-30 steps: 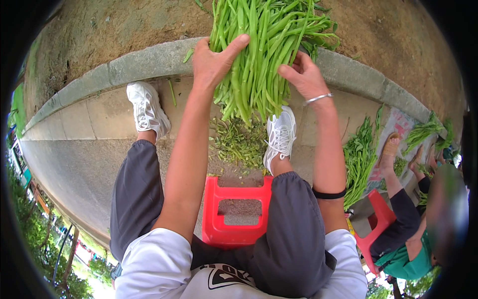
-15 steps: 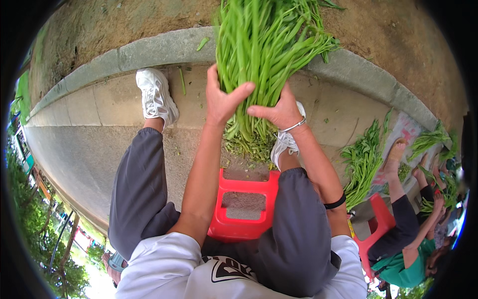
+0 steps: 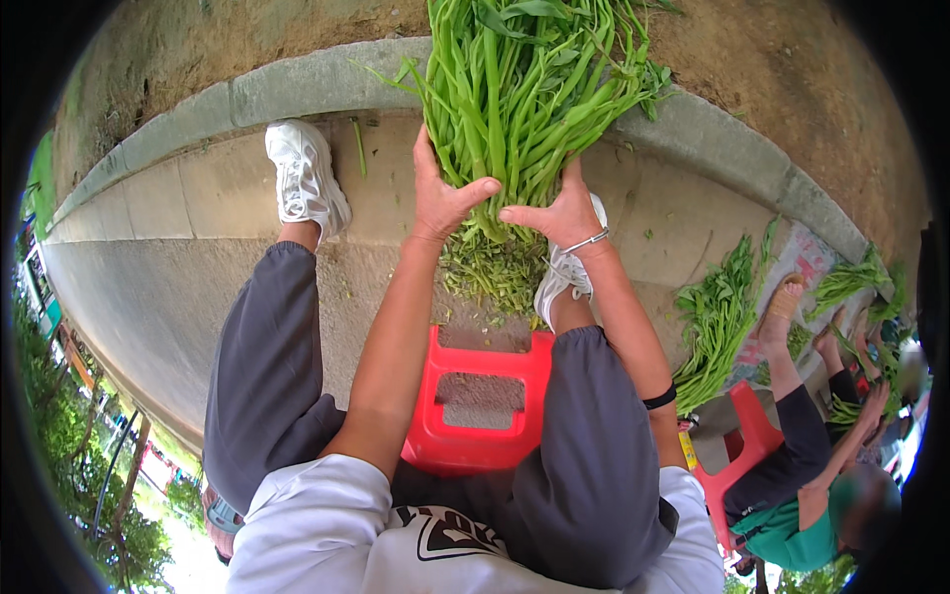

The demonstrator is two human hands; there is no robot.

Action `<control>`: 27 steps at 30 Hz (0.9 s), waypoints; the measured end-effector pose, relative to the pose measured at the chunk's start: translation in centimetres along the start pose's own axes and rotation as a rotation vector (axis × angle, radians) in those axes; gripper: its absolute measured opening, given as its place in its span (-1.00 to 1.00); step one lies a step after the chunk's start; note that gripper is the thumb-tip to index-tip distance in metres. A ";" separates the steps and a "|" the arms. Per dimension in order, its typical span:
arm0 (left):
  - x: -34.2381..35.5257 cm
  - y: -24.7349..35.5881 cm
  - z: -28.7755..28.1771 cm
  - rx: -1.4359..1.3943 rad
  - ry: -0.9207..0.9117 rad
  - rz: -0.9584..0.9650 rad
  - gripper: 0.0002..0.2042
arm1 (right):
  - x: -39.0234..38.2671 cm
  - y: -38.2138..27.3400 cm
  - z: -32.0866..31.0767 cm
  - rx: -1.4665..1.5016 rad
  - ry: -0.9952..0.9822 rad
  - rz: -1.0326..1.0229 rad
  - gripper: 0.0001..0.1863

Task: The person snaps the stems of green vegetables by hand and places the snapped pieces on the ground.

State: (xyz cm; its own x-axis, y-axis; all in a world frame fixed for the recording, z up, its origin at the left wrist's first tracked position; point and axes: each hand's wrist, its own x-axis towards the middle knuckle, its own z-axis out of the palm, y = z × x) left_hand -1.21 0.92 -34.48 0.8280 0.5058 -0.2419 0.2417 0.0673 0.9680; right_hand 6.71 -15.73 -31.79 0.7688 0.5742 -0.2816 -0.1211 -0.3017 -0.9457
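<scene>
- Left hand (image 3: 443,205) and right hand (image 3: 560,211) clasp the lower end of the green-stem bundle (image 3: 505,129), thumbs in front.
- Trimmings (image 3: 495,275) lie below it on the pavement (image 3: 148,307).
- A grey curb (image 3: 322,79) separates pavement from brown soil (image 3: 247,35).
- Loose greens (image 3: 717,312) lie rightward, near a seated co-worker (image 3: 787,445).

Forearms (image 3: 396,327) stretched forward; left hand (image 3: 437,201), right hand (image 3: 568,212) curled, thumbs (image 3: 477,191) pointing inward.
</scene>
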 end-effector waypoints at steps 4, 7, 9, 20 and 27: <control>-0.4 0.4 -0.5 0.160 -0.025 -0.009 0.21 | -0.8 -0.8 -0.2 -0.027 -0.007 0.010 0.24; -0.7 1.2 -0.4 0.189 0.000 -0.052 0.22 | -1.4 -1.8 -0.7 -0.031 0.001 0.011 0.28; -1.2 1.7 -0.5 0.213 0.055 -0.064 0.20 | -2.5 -1.6 -1.1 -0.040 0.052 0.005 0.29; -12.4 7.7 -2.3 0.202 0.138 -0.399 -0.26 | -17.3 -1.6 -6.8 0.306 0.531 0.459 -0.26; -23.2 18.3 0.8 0.067 -0.477 -0.219 -0.73 | -32.2 -6.1 -6.2 0.130 0.455 0.521 -0.52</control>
State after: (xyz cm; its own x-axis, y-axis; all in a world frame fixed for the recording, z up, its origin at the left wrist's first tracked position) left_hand -15.62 -10.26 -11.24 0.8889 0.0379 -0.4565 0.4537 0.0643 0.8888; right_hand -13.45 -37.13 -15.96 0.7734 -0.0048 -0.6339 -0.5971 -0.3413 -0.7260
